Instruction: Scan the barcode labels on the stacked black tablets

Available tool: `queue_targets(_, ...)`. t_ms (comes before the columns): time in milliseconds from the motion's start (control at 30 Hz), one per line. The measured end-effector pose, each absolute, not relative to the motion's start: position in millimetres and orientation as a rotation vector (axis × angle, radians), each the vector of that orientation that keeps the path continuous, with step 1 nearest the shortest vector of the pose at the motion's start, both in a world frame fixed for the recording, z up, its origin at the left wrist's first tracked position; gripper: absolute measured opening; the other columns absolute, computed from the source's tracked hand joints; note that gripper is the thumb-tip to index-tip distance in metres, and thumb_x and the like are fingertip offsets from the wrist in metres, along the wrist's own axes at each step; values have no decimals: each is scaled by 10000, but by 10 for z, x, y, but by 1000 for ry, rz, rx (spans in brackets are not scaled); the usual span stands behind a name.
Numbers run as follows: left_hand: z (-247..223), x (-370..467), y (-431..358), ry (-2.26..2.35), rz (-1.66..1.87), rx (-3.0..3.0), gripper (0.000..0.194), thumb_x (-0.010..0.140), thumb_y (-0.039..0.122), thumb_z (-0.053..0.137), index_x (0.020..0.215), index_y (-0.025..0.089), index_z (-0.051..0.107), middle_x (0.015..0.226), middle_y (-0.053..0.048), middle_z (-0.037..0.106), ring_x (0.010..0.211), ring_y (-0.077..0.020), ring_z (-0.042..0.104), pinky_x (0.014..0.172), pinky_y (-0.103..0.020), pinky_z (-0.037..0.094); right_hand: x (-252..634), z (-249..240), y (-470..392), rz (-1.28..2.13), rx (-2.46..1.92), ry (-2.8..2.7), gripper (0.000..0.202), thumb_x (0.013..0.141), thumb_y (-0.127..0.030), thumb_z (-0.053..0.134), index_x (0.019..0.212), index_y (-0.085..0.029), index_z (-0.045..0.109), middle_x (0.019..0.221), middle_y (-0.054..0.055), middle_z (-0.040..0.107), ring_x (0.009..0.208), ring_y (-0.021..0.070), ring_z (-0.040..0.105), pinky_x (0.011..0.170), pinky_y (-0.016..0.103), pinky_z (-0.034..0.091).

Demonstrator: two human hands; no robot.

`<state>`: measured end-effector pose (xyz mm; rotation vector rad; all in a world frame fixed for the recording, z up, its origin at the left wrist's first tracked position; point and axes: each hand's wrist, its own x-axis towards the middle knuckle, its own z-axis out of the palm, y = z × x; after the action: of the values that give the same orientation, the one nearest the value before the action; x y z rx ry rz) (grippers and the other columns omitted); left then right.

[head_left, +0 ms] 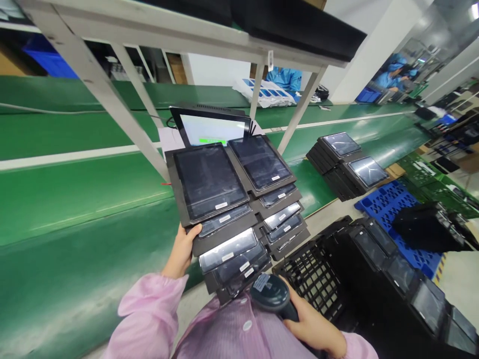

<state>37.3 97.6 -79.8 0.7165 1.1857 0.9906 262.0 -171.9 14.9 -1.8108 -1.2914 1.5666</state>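
In front of me is a fanned stack of dark foam trays [253,203], each bearing two tablets [211,182] with small white labels. My left hand [182,248] grips the stack's left edge, the thumb on top near a tablet's corner and the other fingers mostly hidden beneath. My right hand [307,319] is closed around the handle of a dark barcode scanner [271,293]. The scanner's head is close to my shirt, just below the nearest trays. Behind the stack, a tablet-like monitor [215,125] shows a white screen with a green bar.
A second tray stack [342,174] with tablets stands right on the green bench [67,224]. Metal shelf posts [105,104] rise behind my stack. At lower right are a black crate [310,274], more tablets [400,274] and a blue pallet [396,199]. People in blue work farther back.
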Motion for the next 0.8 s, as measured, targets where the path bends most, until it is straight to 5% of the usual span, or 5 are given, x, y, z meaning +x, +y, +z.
queue_targets(200, -784, 393, 964, 1217, 977, 683, 678, 507, 437, 820, 1095, 204, 576, 1024, -13, 641, 874, -167, 584, 752, -263, 482, 2734, 90, -1734, 1556, -1830, -1242, 891, 689, -174, 529, 1497, -114, 157, 1503, 133, 310, 1368, 257, 318, 1147, 421, 247)
queue_targets(300, -794, 398, 964, 1253, 964, 665, 686, 501, 444, 816, 1093, 196, 572, 1017, -16, 648, 839, -160, 584, 711, -254, 479, 3018, 27, -1681, 1395, -1901, -905, 711, 728, -278, 577, 1379, -131, 334, 1033, 111, 676, 844, 247, 649, 781, 384, 525)
queue_targets(400, -797, 393, 955, 1271, 952, 670, 693, 502, 458, 809, 1093, 188, 570, 1055, -30, 650, 880, -175, 591, 732, -258, 476, 3596, -37, -1433, 1083, -1874, -621, 527, 771, -448, 619, 1181, -171, 438, 629, -17, 609, 523, 171, 546, 554, 301, 463)
queue_targets(600, -719, 412, 935, 1323, 948, 778, 754, 573, 521, 762, 1212, 193, 535, 1228, -86, 612, 1059, -258, 578, 892, -341, 462, 5120, -383, -360, 794, -1931, -505, 606, 569, -530, 703, 1034, -240, 442, 644, -24, 591, 510, 193, 576, 466, 290, 460)
queue_targets(800, -620, 477, 948, 1486, 1062, 938, 1105, 619, 485, 723, 1509, 192, 137, 1492, -129, 355, 1310, -289, 401, 1116, -404, 260, 5765, -852, 559, 789, -2057, -734, 546, 485, -501, 662, 922, -226, 484, 642, -6, 583, 657, 285, 637, 659, 434, 541)
